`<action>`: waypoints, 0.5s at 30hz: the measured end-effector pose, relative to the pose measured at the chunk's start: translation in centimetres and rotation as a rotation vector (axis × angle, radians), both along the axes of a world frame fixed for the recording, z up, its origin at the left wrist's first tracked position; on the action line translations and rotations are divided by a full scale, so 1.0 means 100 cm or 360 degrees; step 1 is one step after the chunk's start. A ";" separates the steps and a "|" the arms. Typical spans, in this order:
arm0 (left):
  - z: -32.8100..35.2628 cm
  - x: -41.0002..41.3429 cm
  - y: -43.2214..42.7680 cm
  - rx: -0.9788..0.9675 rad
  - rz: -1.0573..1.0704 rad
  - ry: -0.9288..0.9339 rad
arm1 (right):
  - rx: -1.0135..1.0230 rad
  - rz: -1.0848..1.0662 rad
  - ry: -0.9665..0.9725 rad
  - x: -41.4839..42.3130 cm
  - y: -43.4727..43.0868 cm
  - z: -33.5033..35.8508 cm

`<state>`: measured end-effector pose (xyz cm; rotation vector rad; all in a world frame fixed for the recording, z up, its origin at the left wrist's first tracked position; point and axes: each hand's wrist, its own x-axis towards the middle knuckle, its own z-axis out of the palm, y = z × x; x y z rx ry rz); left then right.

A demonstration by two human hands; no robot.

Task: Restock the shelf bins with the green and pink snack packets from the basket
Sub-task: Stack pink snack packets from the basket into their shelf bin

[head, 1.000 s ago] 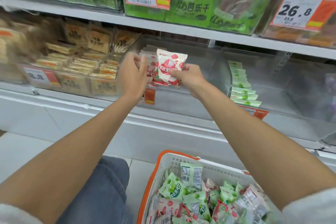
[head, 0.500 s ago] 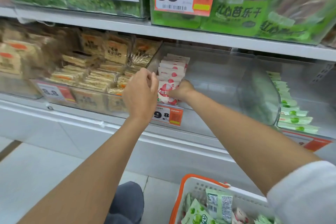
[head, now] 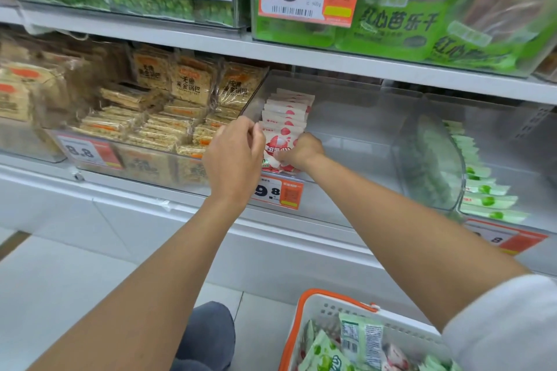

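In the head view, the person is reaching both bare arms into a clear shelf bin (head: 355, 141) on the middle shelf. The right hand (head: 301, 150) is gripping the lower right edge of the front pink packet (head: 278, 141), its fingers (head: 283, 156) curling round that edge. The left hand (head: 233, 159) is sitting at the packet's upper left corner with its fingertips (head: 256, 129) bunched together and touching the top edge; whether they are pinching it cannot be told. The packet is standing upright at the front of a row of pink packets (head: 289, 105), which is running back along the bin's left wall. An orange price tag (head: 278, 192) is hanging on the bin's front, just below the hands. In the next bin to the right, a row of green packets (head: 482, 190) is lying along the left side. The white basket (head: 331, 303) with its orange rim is sitting low on the right, below the right forearm, and is holding loose green and pink packets (head: 360, 337). Cracker packs (head: 187, 84) are filling the bin to the left.
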<state>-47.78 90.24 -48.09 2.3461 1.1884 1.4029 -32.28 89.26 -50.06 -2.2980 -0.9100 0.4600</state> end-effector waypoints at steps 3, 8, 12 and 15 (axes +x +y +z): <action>0.001 -0.001 0.000 -0.0001 -0.0007 0.0018 | 0.0026 -0.0087 -0.0094 0.000 -0.001 0.000; 0.001 0.000 -0.002 -0.0007 0.0007 0.0024 | 0.0044 -0.0038 -0.0164 -0.002 0.000 0.004; 0.001 0.001 -0.002 -0.0022 0.0019 0.0053 | 0.0003 0.0017 -0.0157 -0.002 -0.001 0.006; 0.001 0.001 -0.003 -0.0017 0.0017 0.0056 | 0.0051 -0.0055 0.0063 -0.001 -0.004 0.006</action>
